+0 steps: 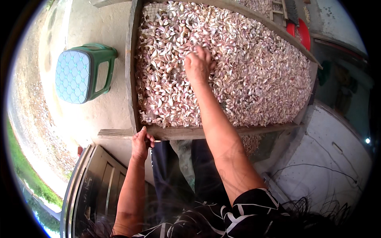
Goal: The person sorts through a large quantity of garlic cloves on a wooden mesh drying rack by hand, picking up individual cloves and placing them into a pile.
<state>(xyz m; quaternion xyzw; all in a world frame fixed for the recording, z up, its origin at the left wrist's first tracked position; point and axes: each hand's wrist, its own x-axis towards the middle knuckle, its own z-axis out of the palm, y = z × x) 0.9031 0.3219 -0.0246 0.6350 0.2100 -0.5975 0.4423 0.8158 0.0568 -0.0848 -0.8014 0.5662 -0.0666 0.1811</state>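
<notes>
The bare right forearm (216, 119) stretches forward, right hand (198, 66) palm down; the bare left hand (140, 144), partly curled, is nearer.

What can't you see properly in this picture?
All in the head view:
What the right hand may hold: its own back hides it.
Most of the mesh: garlic covers it.
The pale bit by the left hand: too small to tell.
Part of the red thing: behind the frame.
</notes>
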